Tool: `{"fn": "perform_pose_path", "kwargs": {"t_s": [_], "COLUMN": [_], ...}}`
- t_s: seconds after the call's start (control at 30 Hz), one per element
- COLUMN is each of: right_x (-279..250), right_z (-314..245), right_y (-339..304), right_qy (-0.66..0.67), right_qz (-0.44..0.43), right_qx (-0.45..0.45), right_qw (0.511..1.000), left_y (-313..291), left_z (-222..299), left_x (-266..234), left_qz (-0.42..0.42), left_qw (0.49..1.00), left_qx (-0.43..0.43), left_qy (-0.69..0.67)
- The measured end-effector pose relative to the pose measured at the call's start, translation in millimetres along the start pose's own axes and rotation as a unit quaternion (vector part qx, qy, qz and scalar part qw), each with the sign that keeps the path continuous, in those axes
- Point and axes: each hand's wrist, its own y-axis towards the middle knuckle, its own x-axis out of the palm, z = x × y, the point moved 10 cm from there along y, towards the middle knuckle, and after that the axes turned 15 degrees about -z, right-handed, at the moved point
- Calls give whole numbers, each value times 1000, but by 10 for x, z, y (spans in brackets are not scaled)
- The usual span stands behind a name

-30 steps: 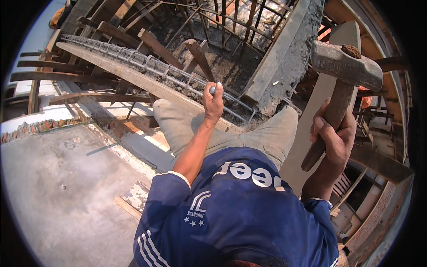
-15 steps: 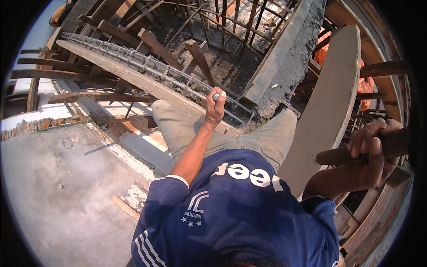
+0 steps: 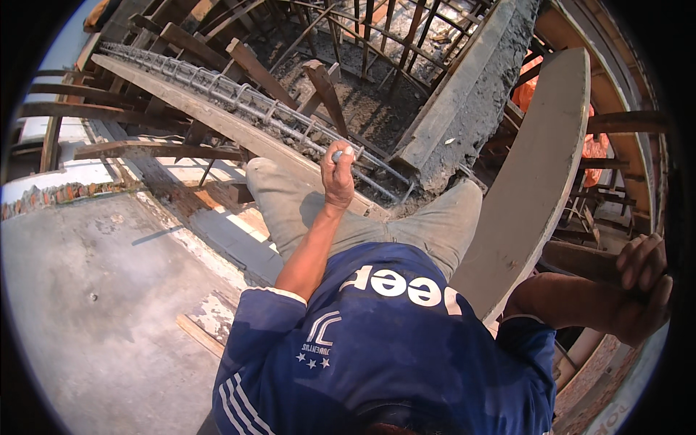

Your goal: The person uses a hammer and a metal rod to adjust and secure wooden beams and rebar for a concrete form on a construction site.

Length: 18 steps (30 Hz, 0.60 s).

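Observation:
My left hand [image 3: 338, 177] is closed in a fist above a narrow cage of steel reinforcing bars [image 3: 286, 125]. From the top of the fist shows the round grey end of a metal rod [image 3: 338, 156]; its lower part is hidden, so I cannot tell whether it touches the bars. Off at the far right edge, my right hand [image 3: 641, 283] is wrapped round a thick dark wooden handle [image 3: 580, 261]. Whatever the handle's other end carries is out of view.
A timber plank [image 3: 188, 112] runs along the bar cage, in front of my knees. Rough concrete lines a beam [image 3: 471, 101] ahead. On the right stands a long grey board [image 3: 536, 174]. Upright bars [image 3: 366, 36] rise behind, and a concrete slab [image 3: 94, 290] lies at left.
My right hand has swung outward and down toward the right edge with the wooden handle. The left fist has shifted slightly left, and the rod's end has tilted left with it.

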Motion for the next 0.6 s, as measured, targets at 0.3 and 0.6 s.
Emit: {"fn": "perform_pose_path", "kwargs": {"t_s": [0.3,0.6], "right_x": [1502,2569], "right_z": [704,3021], "right_y": [286,-808], "right_qy": [34,-277], "right_qz": [-52,-479], "right_qx": [41,305], "right_qw": [997,775], "left_y": [119,17], "left_z": [-144,-803], "left_x": [-56,-216], "left_qz": [-11,11], "left_qw": [987,995], "left_qx": [-5,-98], "left_qy": [159,29]}}
